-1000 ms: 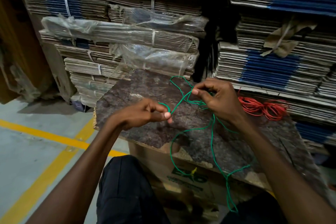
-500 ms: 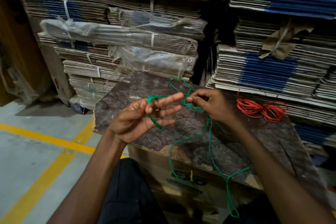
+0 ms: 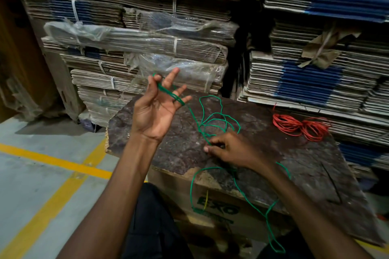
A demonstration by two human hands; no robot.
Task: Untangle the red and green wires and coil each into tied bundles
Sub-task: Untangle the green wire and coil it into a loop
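red wire (image 3: 300, 126) already bundled; green wire (image 3: 219, 121) barely coiled, looped over spread left hand (image 3: 156, 109), pinched by right hand (image 3: 229, 149).

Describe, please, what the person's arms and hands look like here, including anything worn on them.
Both forearms are bare right down to the frame edge, with no sleeves showing. The left hand and right hand carry no gloves, rings, watch or bands that I can see. Fingernails look short and unpainted. Dark trousers show beneath the arms.
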